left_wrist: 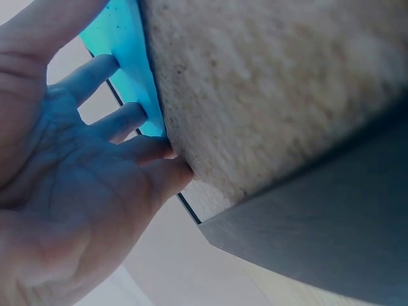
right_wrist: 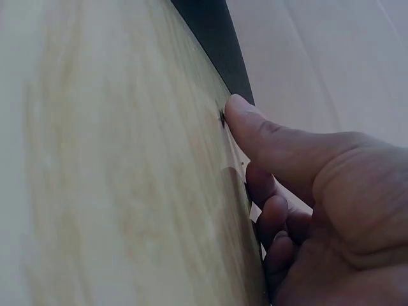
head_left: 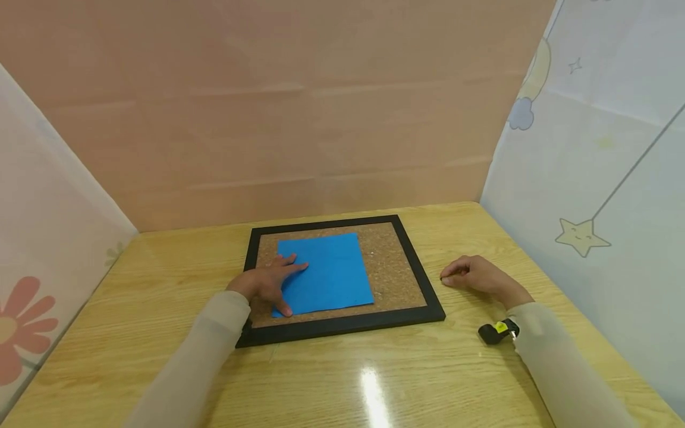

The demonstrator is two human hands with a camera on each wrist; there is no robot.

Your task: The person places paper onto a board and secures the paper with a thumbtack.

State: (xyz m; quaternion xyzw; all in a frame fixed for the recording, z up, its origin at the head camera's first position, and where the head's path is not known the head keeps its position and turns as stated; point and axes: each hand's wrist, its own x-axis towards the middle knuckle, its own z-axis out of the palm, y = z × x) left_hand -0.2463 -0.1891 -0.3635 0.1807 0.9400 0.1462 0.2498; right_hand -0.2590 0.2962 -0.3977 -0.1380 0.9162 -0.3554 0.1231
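Dark item (right_wrist: 222, 118) at R hand (head_left: 478, 277) too tiny for ID, L sleeve (head_left: 187, 362) cut off

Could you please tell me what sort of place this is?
Probably a small indoor work corner: a wooden table stands before a creased brown backdrop, between pale side walls printed with a star and a flower.

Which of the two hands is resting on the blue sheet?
The left hand, its fingers spread on the blue sheet; the right hand is instead off the corkboard, beyond its right edge.
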